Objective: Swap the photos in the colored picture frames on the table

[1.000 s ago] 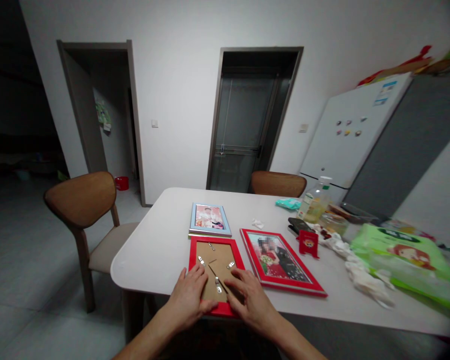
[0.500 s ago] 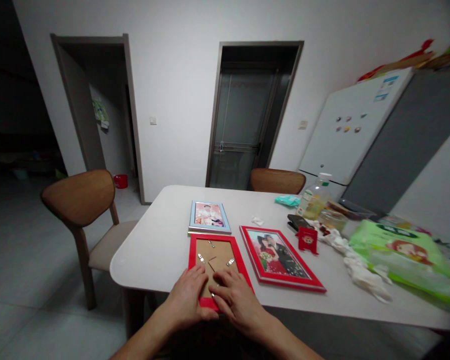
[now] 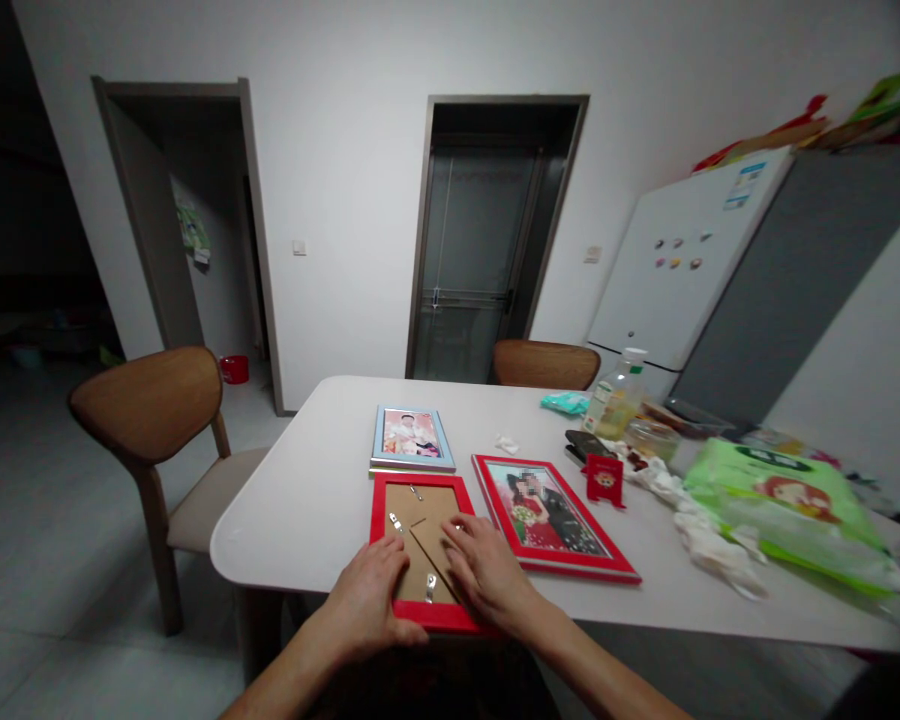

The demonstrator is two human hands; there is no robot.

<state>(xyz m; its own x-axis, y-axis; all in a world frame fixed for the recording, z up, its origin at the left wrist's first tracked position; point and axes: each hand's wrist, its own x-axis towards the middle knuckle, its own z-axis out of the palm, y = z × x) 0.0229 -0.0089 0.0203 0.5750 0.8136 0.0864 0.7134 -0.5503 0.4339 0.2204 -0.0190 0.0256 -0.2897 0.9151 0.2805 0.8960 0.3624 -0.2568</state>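
A red picture frame (image 3: pixel 381 510) lies face down at the table's near edge, its brown backing board (image 3: pixel 409 575) showing. My left hand (image 3: pixel 367 595) grips its near left corner, thumb at the front edge and fingers over the left side. Across the right border lies my right hand (image 3: pixel 495 580), its bent fingertips at the right metal clip (image 3: pixel 459 527), which is partly covered. Other clips show at the top (image 3: pixel 416 492), left (image 3: pixel 396 523) and near end (image 3: pixel 430 587). A thin dark line runs diagonally over the board and under my right hand.
A second red frame (image 3: pixel 585 562) lies face up to the right, a blue frame (image 3: pixel 450 460) behind. Farther right are a small red stand (image 3: pixel 604 480), dark phone-like object (image 3: pixel 586 443), bottle (image 3: pixel 616 395), crumpled tissues (image 3: pixel 712 545) and green tissue pack (image 3: pixel 795 510). A chair (image 3: pixel 150 405) stands left.
My right hand has moved from the near clip up and right to the right clip, uncovering the near clip. My left hand stays at the left corner. The view has shifted slightly.
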